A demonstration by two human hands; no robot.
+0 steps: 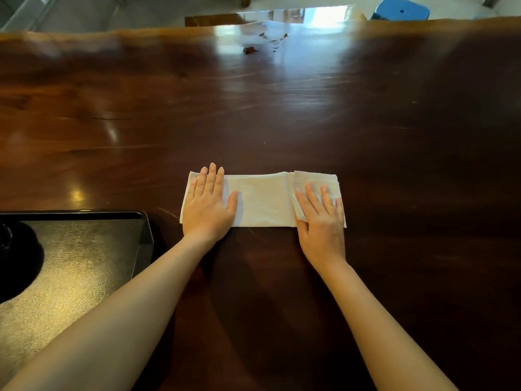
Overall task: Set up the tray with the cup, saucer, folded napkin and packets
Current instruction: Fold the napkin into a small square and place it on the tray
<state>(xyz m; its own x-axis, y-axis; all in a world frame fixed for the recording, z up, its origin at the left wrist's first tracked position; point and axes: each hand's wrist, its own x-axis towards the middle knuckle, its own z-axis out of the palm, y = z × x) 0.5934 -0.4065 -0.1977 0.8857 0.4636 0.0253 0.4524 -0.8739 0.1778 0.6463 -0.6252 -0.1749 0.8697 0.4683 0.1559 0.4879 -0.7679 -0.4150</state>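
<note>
One napkin (pixel 262 200): white, folded into a long strip, lying flat on the bench (pixel 253 108), near the right of the tray (pixel 143 230) but apart from it. One tray: black, at the near left edge of my view. One dark shape (pixel 17 255) sits on it; I cannot tell what it is. Two hands, both on the napkin. Left hand (pixel 208 206): palm down on the left end, fingers straight, grasping nothing. Right hand (pixel 321 221): spread flat, pressing the flap folded over the right end.
</note>
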